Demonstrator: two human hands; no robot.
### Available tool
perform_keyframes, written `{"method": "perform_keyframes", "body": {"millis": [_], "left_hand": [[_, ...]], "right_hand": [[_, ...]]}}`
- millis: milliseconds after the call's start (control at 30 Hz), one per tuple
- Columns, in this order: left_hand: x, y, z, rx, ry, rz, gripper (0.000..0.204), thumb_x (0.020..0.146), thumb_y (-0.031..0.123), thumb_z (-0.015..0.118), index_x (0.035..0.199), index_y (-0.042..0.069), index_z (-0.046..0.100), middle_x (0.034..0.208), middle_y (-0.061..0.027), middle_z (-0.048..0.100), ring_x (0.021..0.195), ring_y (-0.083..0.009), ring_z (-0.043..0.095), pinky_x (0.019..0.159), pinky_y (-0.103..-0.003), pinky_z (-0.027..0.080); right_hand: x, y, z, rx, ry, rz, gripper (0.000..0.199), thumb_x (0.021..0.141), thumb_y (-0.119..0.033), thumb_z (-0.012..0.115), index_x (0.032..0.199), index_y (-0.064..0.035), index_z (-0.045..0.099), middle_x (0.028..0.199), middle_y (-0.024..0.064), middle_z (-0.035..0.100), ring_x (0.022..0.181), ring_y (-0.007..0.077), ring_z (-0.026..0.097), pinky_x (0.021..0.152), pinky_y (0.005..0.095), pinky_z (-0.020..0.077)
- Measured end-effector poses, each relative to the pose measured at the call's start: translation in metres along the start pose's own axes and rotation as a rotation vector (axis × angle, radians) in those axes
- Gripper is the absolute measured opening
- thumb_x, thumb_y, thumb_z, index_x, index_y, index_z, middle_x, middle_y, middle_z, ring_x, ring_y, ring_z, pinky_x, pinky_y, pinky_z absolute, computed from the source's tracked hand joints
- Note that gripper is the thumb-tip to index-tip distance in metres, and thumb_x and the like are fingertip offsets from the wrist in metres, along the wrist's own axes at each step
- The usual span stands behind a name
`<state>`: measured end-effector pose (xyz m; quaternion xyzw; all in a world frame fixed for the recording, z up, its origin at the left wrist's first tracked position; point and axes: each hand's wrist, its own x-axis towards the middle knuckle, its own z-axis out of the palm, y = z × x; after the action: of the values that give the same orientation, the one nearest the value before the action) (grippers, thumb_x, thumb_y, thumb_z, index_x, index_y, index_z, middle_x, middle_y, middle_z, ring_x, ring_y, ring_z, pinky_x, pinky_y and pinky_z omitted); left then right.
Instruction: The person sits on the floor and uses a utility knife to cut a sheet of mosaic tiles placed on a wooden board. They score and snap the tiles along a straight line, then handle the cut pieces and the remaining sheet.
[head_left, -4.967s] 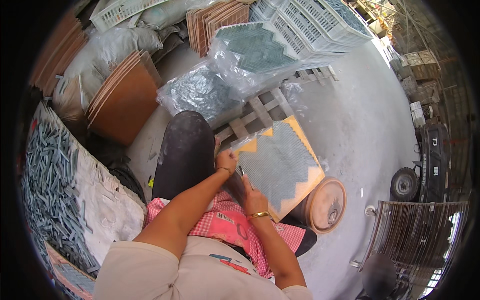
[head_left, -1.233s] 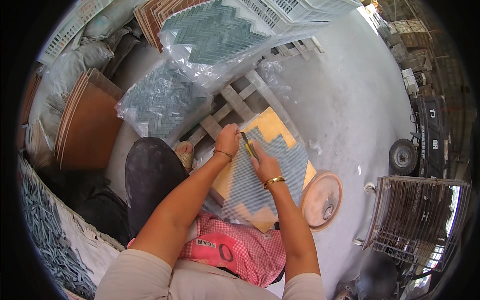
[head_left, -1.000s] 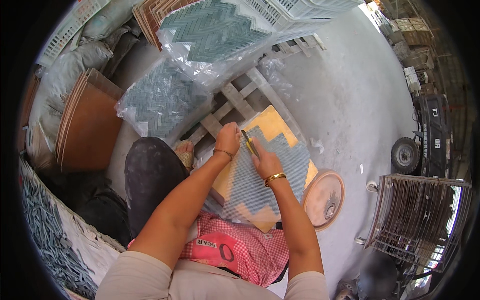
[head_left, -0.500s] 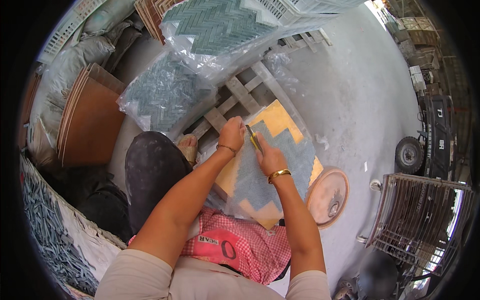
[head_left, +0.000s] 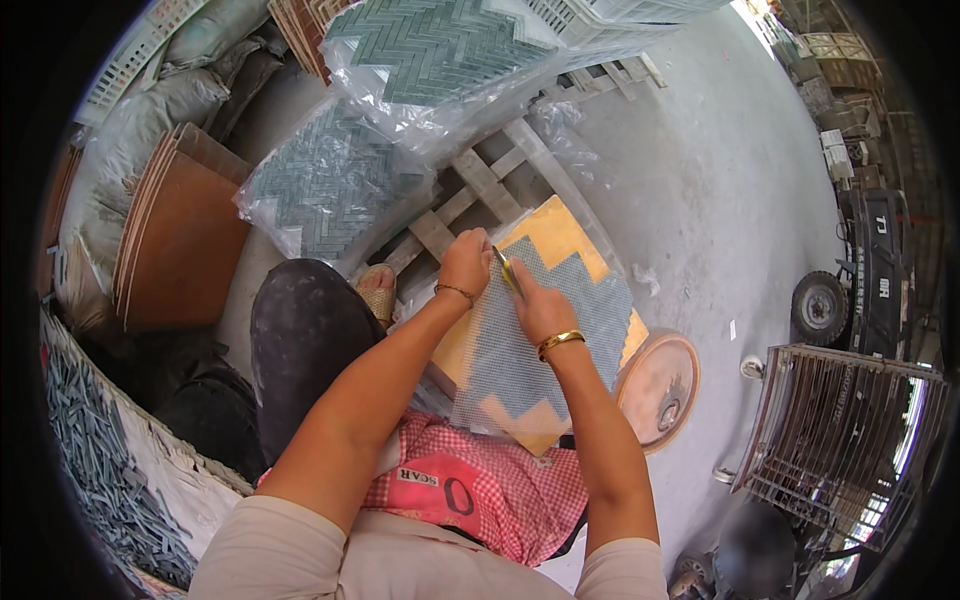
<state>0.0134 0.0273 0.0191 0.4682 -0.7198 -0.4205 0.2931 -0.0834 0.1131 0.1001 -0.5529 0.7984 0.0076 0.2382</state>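
The left hand (head_left: 466, 266) is pinning the grey zigzag mesh-backed mosaic sheet (head_left: 540, 350) flat — best kept taut — while the right hand (head_left: 538, 310) is gripping a thin yellow-handled blade (head_left: 505, 271).

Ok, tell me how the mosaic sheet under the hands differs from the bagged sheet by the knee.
The mosaic sheet under the hands lies bare and mesh side up on a yellow board; the bagged sheet is wrapped in clear plastic. The first looks pale grey through the mesh, the bagged one darker grey-green with its herringbone showing. The left hand and right hand rest on the first; nothing touches the bagged one. Both have zigzag edges.
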Motion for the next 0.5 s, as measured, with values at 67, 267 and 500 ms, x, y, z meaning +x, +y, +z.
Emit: {"method": "perform_keyframes", "body": {"millis": [67,267,500], "left_hand": [[0.000,0.000,0.000,0.000,-0.031,-0.016,0.009,0.069,0.003,0.054,0.073,0.004,0.045,0.072,-0.0139,0.049,0.072,-0.0337,0.049,0.062,-0.041,0.039],[-0.001,0.002,0.001,-0.029,0.049,-0.013,0.007,0.067,0.002,0.054,0.069,0.002,0.047,0.068,-0.0148,0.050,0.067,-0.0333,0.050,0.060,-0.038,0.040],[-0.001,-0.001,-0.001,-0.041,-0.010,-0.065,0.008,0.069,0.003,0.055,0.070,0.004,0.047,0.071,-0.0141,0.050,0.072,-0.0335,0.050,0.062,-0.040,0.039]], "right_hand": [[0.000,0.000,-0.002,-0.006,-0.012,-0.002,0.052,0.076,-0.016,0.053,0.123,-0.0215,0.032,0.069,0.0209,0.057,0.064,0.0383,0.055,0.058,0.0466,0.0443],[-0.004,0.013,0.010,-0.012,0.053,-0.079,0.048,0.078,-0.017,0.050,0.123,-0.0179,0.032,0.066,0.0195,0.057,0.061,0.0366,0.056,0.056,0.0458,0.0446],[-0.013,0.011,0.006,0.051,0.029,-0.063,0.049,0.077,-0.016,0.051,0.123,-0.0163,0.033,0.069,0.0203,0.057,0.063,0.0357,0.056,0.057,0.0445,0.0444]]}}
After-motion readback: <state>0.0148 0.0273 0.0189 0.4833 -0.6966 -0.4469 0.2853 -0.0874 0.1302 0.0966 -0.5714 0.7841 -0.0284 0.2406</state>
